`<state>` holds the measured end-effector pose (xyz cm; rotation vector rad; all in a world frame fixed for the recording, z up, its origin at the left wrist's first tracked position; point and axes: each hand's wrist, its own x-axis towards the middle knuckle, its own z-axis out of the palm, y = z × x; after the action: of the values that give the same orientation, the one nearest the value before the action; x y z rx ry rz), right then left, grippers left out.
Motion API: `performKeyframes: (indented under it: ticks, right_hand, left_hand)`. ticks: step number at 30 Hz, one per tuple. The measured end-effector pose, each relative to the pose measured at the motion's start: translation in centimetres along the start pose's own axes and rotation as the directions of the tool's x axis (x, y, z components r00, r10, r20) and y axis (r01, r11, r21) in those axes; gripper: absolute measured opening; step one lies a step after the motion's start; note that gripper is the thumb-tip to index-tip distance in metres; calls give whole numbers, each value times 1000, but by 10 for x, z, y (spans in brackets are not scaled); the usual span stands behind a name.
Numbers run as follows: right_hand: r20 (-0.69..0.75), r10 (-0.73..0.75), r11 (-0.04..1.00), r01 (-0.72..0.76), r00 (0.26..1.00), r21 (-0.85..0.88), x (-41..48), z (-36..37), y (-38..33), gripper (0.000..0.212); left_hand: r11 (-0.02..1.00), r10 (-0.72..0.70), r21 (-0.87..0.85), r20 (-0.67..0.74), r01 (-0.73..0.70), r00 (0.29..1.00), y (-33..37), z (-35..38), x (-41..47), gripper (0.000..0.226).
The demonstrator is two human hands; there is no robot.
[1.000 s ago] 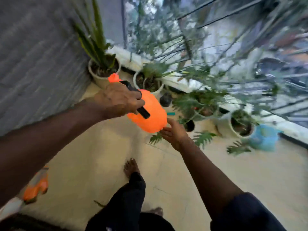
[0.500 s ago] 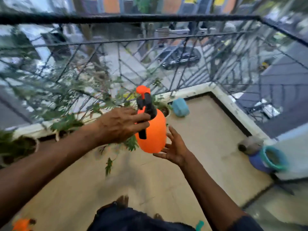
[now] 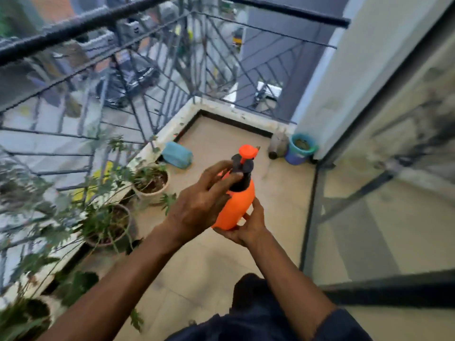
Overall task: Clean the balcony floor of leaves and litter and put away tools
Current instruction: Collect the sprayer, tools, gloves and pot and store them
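An orange spray bottle (image 3: 237, 205) with a black pump head and an orange cap is held upright in front of me, above the beige balcony floor (image 3: 221, 262). My left hand (image 3: 200, 201) grips its neck and black handle from the left. Under the bottle, my right hand (image 3: 247, 228) cups the base, with the fingers curled up round the bottom.
Potted plants (image 3: 150, 180) stand along the left railing (image 3: 81, 77). A teal container (image 3: 177, 154) lies near the kerb. In the far right corner stand a teal-rimmed bucket (image 3: 300, 148) and a grey bottle (image 3: 277, 143). A glass sliding door (image 3: 384, 193) runs along the right.
My view has swung right, from the plant row to the far corner and glass door. The bottle has come upright, and my right hand has closed under its base.
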<state>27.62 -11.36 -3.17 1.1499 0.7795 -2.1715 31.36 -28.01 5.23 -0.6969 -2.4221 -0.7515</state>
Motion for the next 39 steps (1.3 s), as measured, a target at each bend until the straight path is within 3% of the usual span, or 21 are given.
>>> performKeyframes:
  ticks: [3,6,11,15,21,24,28,34,36,39]
  right_hand:
    - [-51,-47,995,51,998,81,10,-3,-18,73]
    - [-117,-63,986,79,991,145,25,-1,-44,69]
    - [-140,-41,988,61,989,140,55,19,-109,44]
    - [-114,-4,994,17,993,110,95,41,-165,41]
    - [-98,-164,984,156,982,-87,158,66,-240,55]
    - [-126,-237,957,208,963,-204,171,74,-264,46]
    - [-85,-354,836,274,932,-475,199,79,-298,54]
    - [70,-541,508,392,838,-767,249,110,-364,68]
    - [105,-540,469,403,835,-786,271,125,-397,74]
    - [91,-549,531,430,831,-730,292,156,-455,63]
  left_hand:
    - [945,-223,-247,1,216,975,-6,25,19,64]
    - [741,-501,-452,121,497,857,-11,51,44,66]
    - [552,-630,-412,364,725,686,-52,103,101,69]
    - [504,-705,-344,365,792,607,-83,138,152,74]
    - [507,-738,-241,375,828,561,-117,196,218,63]
    - [433,-788,-261,356,863,503,-137,223,240,56]
    - [369,-829,-294,324,882,455,-160,257,272,51]
    - [423,-818,-304,277,854,504,-213,307,328,47]
    - [410,-818,-320,285,854,499,-240,330,352,48]
    - [363,-831,-319,315,876,459,-277,359,394,46]
